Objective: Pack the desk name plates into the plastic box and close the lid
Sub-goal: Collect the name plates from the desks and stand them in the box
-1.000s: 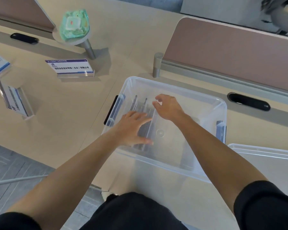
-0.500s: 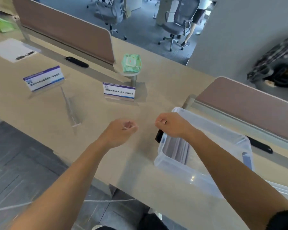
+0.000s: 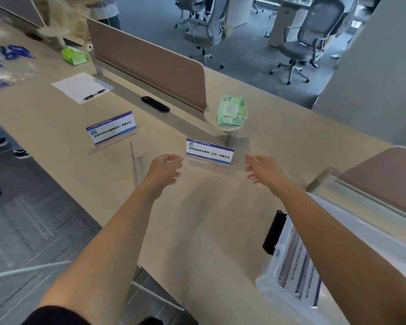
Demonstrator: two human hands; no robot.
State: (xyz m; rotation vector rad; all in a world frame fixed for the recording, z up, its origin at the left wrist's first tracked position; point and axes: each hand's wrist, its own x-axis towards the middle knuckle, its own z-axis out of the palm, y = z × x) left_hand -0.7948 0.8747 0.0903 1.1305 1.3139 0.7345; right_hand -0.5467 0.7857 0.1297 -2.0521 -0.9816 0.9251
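Observation:
Three clear acrylic name plates stand on the beige desk. The nearest name plate [image 3: 209, 153], white with a purple edge, faces me between my two hands. My left hand [image 3: 165, 168] hovers just left of it, fingers loosely curled and empty. My right hand [image 3: 263, 169] hovers just right of it, fingers apart and empty. A second name plate [image 3: 111, 127] stands further left. A third name plate [image 3: 136, 160] is seen edge-on beside my left hand. The clear plastic box [image 3: 291, 294] sits at lower right, lid off, with several plates inside.
A green wipes pack [image 3: 231, 110] rests on a round post behind the nearest plate. Brown divider panels [image 3: 150, 64] run along the desk's far side. Paper with a pen [image 3: 81, 86] lies far left. Office chairs stand beyond. The desk's front edge drops to grey floor at left.
Both hands have left the box and reached forward and left to either side of the nearest name plate. My view has swung up and left, pushing the box to the lower right.

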